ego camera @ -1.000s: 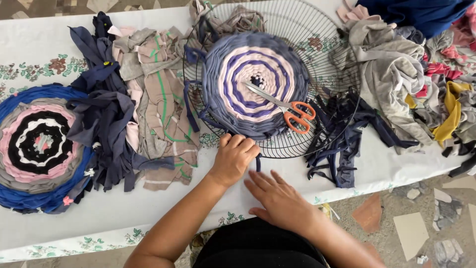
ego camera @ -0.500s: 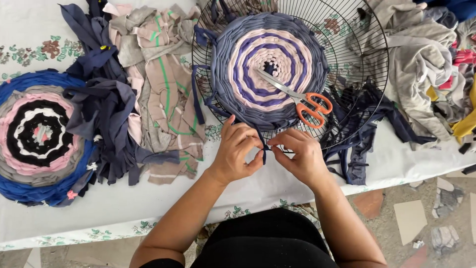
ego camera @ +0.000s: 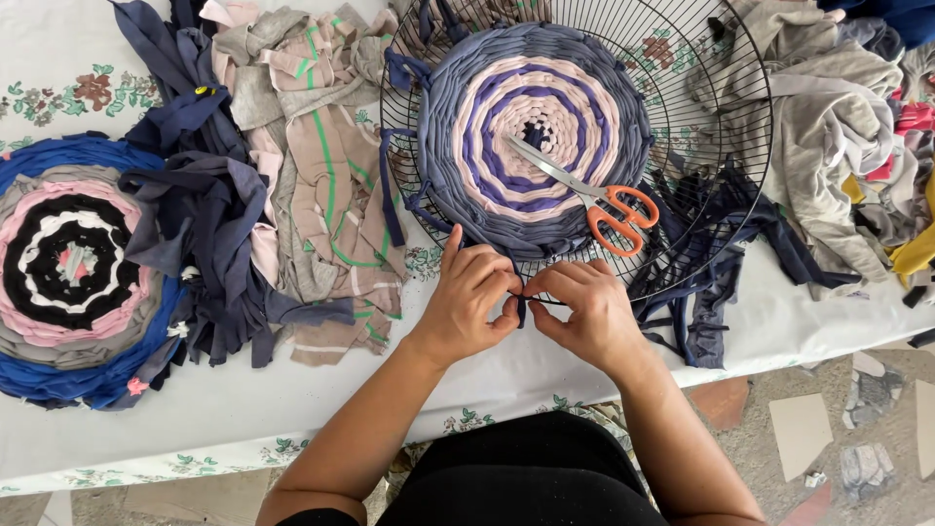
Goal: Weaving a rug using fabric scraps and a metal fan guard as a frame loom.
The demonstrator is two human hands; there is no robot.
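While the white table point(ego camera: 146, 409) carries a round wire frame point(ego camera: 740, 146) with a woven purple rug point(ego camera: 536, 136), the left hand point(ego camera: 467, 302) and right hand point(ego camera: 584, 312) pinch shut on a dark fabric strip point(ego camera: 536, 300) at the frame's near rim; its visible stretch lies left to right between them.

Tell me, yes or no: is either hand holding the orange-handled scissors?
No. The scissors lie on the woven round in the wire frame, while the left hand and right hand pinch a dark strip.
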